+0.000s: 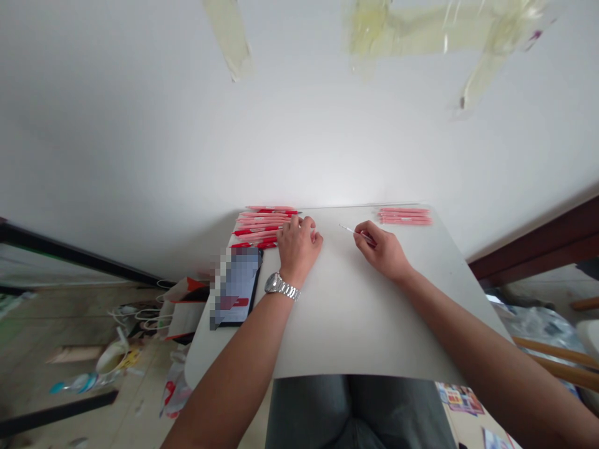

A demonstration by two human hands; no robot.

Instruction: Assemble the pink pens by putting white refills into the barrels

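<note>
On the white table, my left hand (298, 246), with a metal watch on the wrist, lies at the right ends of a row of pink and red pens (262, 219). Its fingers are loosely bent and a gap shows between thumb and forefinger; whether the fingertips touch a pen is hard to see. My right hand (381, 249) is closed in a pinch on a thin whitish stick like a pen refill (347, 229), whose narrow tip points up and left. Beyond that hand, several pink pens (405, 216) lie side by side near the wall.
A phone (239, 287) lies at the table's left edge, its screen partly blurred. The white wall (299, 125) with strips of tape stands right behind the table. Bags (185, 312) and a bottle (79, 383) are on the floor at left.
</note>
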